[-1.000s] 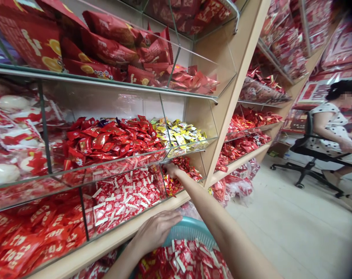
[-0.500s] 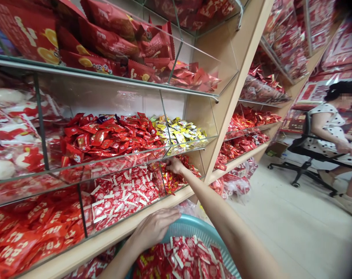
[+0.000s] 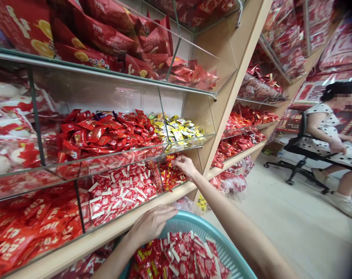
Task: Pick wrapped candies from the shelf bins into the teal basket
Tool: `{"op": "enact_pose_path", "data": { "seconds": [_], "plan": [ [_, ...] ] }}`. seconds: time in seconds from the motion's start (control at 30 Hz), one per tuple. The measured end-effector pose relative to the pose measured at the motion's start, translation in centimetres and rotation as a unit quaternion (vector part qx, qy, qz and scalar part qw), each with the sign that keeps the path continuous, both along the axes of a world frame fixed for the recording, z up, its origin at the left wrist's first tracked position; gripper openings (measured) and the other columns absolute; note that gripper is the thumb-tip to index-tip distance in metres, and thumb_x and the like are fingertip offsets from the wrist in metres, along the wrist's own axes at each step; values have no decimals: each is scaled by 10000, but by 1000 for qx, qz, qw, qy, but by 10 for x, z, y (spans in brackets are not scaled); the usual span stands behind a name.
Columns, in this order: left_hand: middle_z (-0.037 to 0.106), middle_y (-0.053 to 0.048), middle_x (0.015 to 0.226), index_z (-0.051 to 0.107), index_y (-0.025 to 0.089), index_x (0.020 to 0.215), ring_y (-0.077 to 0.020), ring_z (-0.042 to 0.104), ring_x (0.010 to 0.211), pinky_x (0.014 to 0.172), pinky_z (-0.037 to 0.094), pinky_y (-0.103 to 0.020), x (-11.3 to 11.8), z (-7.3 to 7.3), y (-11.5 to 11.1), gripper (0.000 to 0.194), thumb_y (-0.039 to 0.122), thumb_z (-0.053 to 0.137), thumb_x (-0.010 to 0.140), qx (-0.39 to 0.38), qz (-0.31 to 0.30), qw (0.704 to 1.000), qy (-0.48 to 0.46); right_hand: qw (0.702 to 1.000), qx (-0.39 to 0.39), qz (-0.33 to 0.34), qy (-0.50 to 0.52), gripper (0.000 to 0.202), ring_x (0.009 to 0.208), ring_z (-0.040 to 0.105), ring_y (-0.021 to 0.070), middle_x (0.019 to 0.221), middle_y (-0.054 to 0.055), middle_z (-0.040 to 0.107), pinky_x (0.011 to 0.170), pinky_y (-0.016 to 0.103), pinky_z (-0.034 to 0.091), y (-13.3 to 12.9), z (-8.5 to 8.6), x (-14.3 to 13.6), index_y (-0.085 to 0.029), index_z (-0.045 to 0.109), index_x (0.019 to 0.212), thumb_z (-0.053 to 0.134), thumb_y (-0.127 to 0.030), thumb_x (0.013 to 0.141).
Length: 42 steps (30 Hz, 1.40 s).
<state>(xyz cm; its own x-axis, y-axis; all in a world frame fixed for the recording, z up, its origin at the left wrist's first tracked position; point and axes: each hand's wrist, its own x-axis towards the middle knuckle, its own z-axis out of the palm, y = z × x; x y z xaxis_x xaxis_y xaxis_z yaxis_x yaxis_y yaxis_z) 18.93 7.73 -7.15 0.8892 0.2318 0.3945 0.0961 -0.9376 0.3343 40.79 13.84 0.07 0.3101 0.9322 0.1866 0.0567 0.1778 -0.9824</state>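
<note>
My right hand [image 3: 187, 166] is in front of the lower right shelf compartment, fingertips pinched on a small red candy packet [image 3: 170, 157] with yellow print. Below and behind it lie more red-and-yellow wrapped candies [image 3: 170, 174]. My left hand [image 3: 152, 224] lies palm down over the far left rim of a teal plastic basket [image 3: 236, 255], fingers stretched out; its thumb is hidden. Inside the basket are red-and-white packets [image 3: 183, 248] on the right and red packets with yellow print [image 3: 143, 254] on the left.
Glass-fronted shelves hold red-and-white packets [image 3: 117, 193], red-wrapped candies [image 3: 106, 130], yellow-and-white candies [image 3: 181, 130] and large red bags [image 3: 106, 35]. A wooden upright [image 3: 236, 85] divides two shelf units. At right a person [image 3: 323, 124] sits on a black wheeled chair [image 3: 300, 155].
My right hand has drawn back out of the candy compartment, toward the right, and a small red packet now shows at its fingertips. My left hand stays at the basket rim.
</note>
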Motion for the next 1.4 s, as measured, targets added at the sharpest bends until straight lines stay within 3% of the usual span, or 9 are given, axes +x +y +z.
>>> {"op": "enact_pose_path", "data": {
  "seconds": [0.13,0.33,0.63,0.83,0.97,1.07,1.13,1.27,1.4],
  "plan": [
    [502,3,1288,413,275,1296,-152,462,1180,1025,367,-332,1,0,0,495,73,371,847,3,6,1000,10,997,-11,24,67,360,566,555,101,577,-16,592,536,213,433,-12,2,-5,-166,501,633,775,-328,467],
    [497,1,1293,413,267,1296,-145,452,1189,1031,361,-326,1,-1,1,489,74,371,848,9,6,1000,19,989,-41,65,126,339,564,559,69,586,-43,564,547,186,459,-21,2,-4,-164,512,675,770,-323,521],
    [491,2,1298,396,272,1308,-152,457,1187,1029,364,-329,0,-3,2,496,85,378,849,23,8,1000,20,981,-76,174,-33,316,545,537,69,596,-29,583,546,195,435,-30,6,6,-153,561,691,727,-397,580],
    [501,6,1290,413,275,1297,-150,463,1181,1023,372,-322,0,-3,2,499,75,380,841,17,14,1000,20,972,-92,206,-58,327,566,544,79,624,-21,590,578,215,435,-35,7,5,-157,556,703,712,-424,594],
    [505,8,1286,423,276,1289,-145,461,1182,1030,364,-316,0,-1,1,494,71,380,842,12,13,1000,17,968,-60,215,-112,340,556,527,86,602,-26,569,567,224,421,-35,5,5,-156,540,703,684,-451,616],
    [503,0,1288,420,269,1293,-147,458,1185,1028,367,-320,1,-1,0,493,71,379,843,10,10,1000,10,948,-30,237,-211,309,559,507,91,595,-18,560,562,225,407,-33,5,4,-147,542,680,626,-444,674],
    [500,-9,1290,418,261,1296,-154,460,1184,1024,372,-329,1,-1,0,496,67,376,841,10,8,1000,3,918,-15,252,-307,257,561,488,88,596,-11,561,559,216,390,-30,7,3,-136,562,660,586,-387,711],
    [487,-10,1302,407,261,1303,-151,449,1193,1029,363,-330,0,-2,1,504,67,375,840,11,9,1000,11,873,-1,194,-448,147,560,472,91,579,-14,563,568,215,353,-14,19,4,-137,601,624,533,-235,711],
    [482,-3,1307,399,268,1307,-145,448,1193,1030,362,-325,0,-1,1,500,76,371,847,15,8,1000,19,914,-14,118,-388,220,573,470,112,484,-25,494,598,233,343,13,29,1,-158,534,491,541,-193,709]
  ]
}}
